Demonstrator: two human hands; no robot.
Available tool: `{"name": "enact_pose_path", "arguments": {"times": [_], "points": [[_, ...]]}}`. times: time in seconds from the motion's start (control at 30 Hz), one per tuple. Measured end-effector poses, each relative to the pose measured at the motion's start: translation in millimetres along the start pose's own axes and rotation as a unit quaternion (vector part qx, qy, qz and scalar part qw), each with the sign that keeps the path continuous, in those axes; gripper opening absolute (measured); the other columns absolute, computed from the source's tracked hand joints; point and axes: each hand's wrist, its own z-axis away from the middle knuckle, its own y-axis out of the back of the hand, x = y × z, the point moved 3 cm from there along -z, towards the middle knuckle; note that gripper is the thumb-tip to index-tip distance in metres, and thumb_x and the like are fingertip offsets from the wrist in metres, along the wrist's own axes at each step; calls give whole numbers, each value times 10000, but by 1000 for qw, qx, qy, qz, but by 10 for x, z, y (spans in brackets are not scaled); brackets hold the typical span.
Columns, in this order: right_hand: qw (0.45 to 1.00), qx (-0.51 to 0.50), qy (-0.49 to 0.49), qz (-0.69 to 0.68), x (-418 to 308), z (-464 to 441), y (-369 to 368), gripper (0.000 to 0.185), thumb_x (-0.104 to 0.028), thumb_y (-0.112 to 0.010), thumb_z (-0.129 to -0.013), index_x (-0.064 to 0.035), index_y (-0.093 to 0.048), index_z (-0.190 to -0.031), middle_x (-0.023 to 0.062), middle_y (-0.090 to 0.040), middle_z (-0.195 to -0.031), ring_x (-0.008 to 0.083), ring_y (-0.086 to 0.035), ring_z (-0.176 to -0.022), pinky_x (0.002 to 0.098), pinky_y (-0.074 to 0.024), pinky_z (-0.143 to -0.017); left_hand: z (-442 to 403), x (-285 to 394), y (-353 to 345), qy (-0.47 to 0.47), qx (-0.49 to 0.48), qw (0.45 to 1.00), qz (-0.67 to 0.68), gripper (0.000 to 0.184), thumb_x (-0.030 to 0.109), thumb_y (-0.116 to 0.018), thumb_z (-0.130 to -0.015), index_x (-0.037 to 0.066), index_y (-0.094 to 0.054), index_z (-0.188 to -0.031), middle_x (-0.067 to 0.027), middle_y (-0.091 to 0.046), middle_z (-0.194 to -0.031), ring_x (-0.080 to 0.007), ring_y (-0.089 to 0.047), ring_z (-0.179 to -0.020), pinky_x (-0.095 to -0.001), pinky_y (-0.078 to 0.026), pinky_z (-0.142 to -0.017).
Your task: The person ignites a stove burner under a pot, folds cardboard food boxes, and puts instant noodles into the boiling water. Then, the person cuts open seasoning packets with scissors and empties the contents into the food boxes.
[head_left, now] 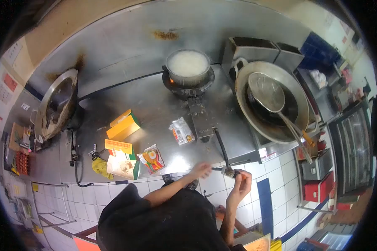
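My right hand [242, 184] is at the counter's front edge, its fingers closed round a small dark fitting [229, 171] where the black hose ends. To its left, my left hand [202, 170] hovers near the same fitting, slightly blurred, so its finger pose is unclear. The black hose [221, 146] runs down from the burner's metal base [202, 121]. On the burner [188, 88] stands a pot of whitish, foamy liquid [188, 65], with an orange flame showing at its left side. A silver-and-orange packet [181, 131] lies left of the base.
A large wok [243, 104] holding a strainer [267, 92] is at the right. Another wok [50, 106] stands tilted at the left. A noodle packet [151, 159], yellow cartons [123, 125] and a yellow cloth [101, 167] lie on the steel counter [151, 100].
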Motion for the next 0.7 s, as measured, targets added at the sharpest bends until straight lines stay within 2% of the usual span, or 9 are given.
{"name": "enact_pose_path", "arguments": {"times": [0.1, 0.2, 0.37, 0.43, 0.47, 0.57, 0.6, 0.63, 0.7], "points": [[1000, -14, 1, 6, 41, -22, -117, 105, -109, -546, -972, -12, -541, -1012, 51, -573, -961, 119, -525, -890, 251, -412, -819, 575, -117, 84, -21, -45, 988, -148, 277, 287, -618, -921, 64, -629, -1085, -55, -670, -900, -111, -622, -695, -270, -519, -553], [999, -41, -6, 3, 71, -36, -298, 95, -104, -547, -966, -15, -544, -1000, 33, -547, -928, 104, -502, -862, 243, -395, -816, 919, -278, 225, 33, -8, 990, -137, 287, 278, -610, -923, 56, -640, -1102, -52, -678, -913, -102, -615, -690, -253, -508, -559], [998, -64, -10, 12, 30, -64, -628, 98, -117, -563, -962, -22, -556, -988, 22, -536, -924, 101, -487, -852, 238, -389, -810, 1001, -172, 493, 9, 23, 995, -100, 281, 269, -611, -928, 48, -635, -1100, -53, -681, -867, -97, -603, -665, -246, -498, -562], [997, -81, -18, 4, -2, -58, -740, 109, -128, -570, -962, -24, -556, -992, 28, -548, -929, 100, -495, -861, 239, -394, -811, 960, -162, 607, -3, 20, 991, -132, 319, 327, -554, -966, 73, -622, -1147, -44, -678, -985, -110, -633, -779, -259, -534, -662], [996, -82, -19, -1, 11, -47, -761, 114, -112, -560, -970, -4, -562, -1006, 60, -601, -972, 128, -545, -915, 265, -417, -860, 987, -123, 647, -10, 33, 990, -136, 312, 314, -561, -962, 61, -623, -1134, -44, -682, -963, -114, -633, -776, -262, -534, -673], [997, -72, -12, 7, -20, -32, -820, 122, -124, -566, -968, -7, -564, -1002, 64, -605, -973, 130, -550, -919, 268, -419, -861, 1034, -258, 853, -24, 58, 990, -129, 289, 277, -608, -925, 37, -643, -1082, -73, -693, -878, -151, -652, -745, -283, -519, -665], [997, -70, -8, 15, -2, -30, -813, 129, -134, -567, -968, -10, -559, -1002, 66, -600, -980, 130, -550, -927, 266, -416, -866, 1045, -340, 964, -45, 63, 969, -234, 314, 312, -599, -924, 44, -657, -1077, -93, -703, -958, -199, -671, -873, -325, -521, -782], [997, -71, -6, 18, -13, -26, -822, 129, -134, -567, -968, -10, -559, -1002, 66, -600, -980, 130, -550, -927, 266, -416, -866, 1091, -456, 1053, -47, 62, 970, -232, 314, 312, -599, -924, 44, -657, -1077, -93, -703, -958, -199, -671, -873, -325, -521, -782], [999, -48, -4, 19, -38, -24, -840, 120, -142, -574, -960, -26, -554, -985, 34, -561, -929, 108, -507, -870, 246, -396, -816, 1217, -552, 1204, -16, 71, 938, -338, 345, 346, -589, -924, 59, -665, -1099, -102, -699, -1033, -228, -659, -977, -340, -498, -865]]}}
